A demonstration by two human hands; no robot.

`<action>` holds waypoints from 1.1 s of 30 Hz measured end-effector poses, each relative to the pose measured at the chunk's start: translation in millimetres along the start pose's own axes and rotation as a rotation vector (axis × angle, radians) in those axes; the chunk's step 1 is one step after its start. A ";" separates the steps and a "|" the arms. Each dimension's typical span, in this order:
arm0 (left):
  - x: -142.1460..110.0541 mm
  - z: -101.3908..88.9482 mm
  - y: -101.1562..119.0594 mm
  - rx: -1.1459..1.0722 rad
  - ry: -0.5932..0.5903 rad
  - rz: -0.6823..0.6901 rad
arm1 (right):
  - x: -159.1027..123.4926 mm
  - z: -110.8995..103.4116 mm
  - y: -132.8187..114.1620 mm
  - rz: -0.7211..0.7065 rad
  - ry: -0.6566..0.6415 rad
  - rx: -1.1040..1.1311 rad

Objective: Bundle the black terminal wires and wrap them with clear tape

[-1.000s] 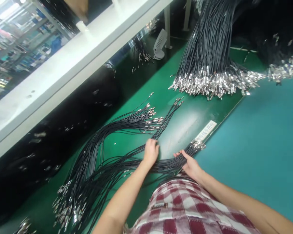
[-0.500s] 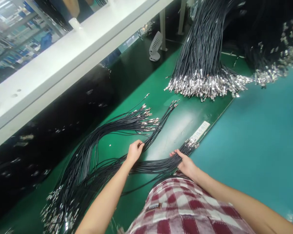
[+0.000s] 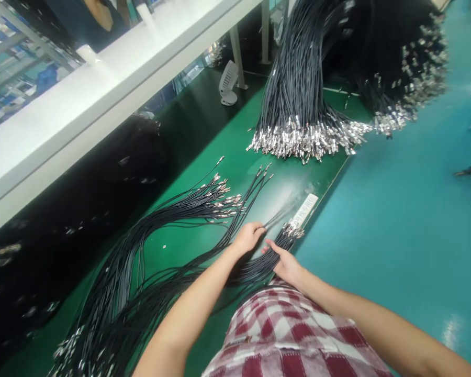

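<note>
At the bench, right hand half-curled round a bundle, ends toward one o'clock, seemingly to keep them even; at its ten o'clock, left hand, nearly closed, pinches a few wires.

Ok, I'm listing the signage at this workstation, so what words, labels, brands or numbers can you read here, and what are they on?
White label on the green table, by the cable bundle at the right hand: a line of what look like Chinese characters, too blurred to quote reliably.
No other text can be made out.
</note>
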State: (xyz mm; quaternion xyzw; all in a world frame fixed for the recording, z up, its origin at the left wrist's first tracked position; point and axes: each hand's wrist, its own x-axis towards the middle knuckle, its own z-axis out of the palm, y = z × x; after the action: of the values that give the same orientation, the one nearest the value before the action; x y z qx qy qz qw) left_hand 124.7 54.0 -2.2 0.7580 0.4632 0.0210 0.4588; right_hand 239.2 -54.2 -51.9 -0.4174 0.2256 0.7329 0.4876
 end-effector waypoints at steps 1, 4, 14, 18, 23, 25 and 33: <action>-12.9 3.1 -1.9 -0.010 -0.012 0.022 | 1.0 -2.4 -0.2 0.000 -0.028 0.010; -63.1 4.9 -23.3 -0.041 0.001 -0.004 | 4.2 -10.7 0.0 -0.009 -0.093 0.040; -104.3 26.0 -33.7 0.044 0.113 -0.206 | 4.2 -11.6 1.3 -0.061 -0.204 -0.013; -107.2 27.1 -33.1 0.206 0.118 -0.251 | 1.8 -8.5 -0.1 -0.067 -0.174 0.005; -115.3 28.0 -36.5 0.253 0.124 -0.271 | -1.4 -7.7 -0.4 -0.060 -0.162 -0.022; -115.4 29.4 -35.8 0.262 0.128 -0.281 | -1.9 -7.2 -0.2 -0.063 -0.177 -0.027; -110.6 29.5 -29.5 0.203 0.151 -0.307 | -2.6 -3.0 2.5 -0.151 -0.180 -0.101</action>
State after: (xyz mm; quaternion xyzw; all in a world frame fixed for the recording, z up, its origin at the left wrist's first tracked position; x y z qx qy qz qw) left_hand 54.9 -41.3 3.2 0.7171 0.6062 -0.0393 0.3418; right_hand 238.5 -58.9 -51.5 -0.3899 0.1117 0.7391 0.5378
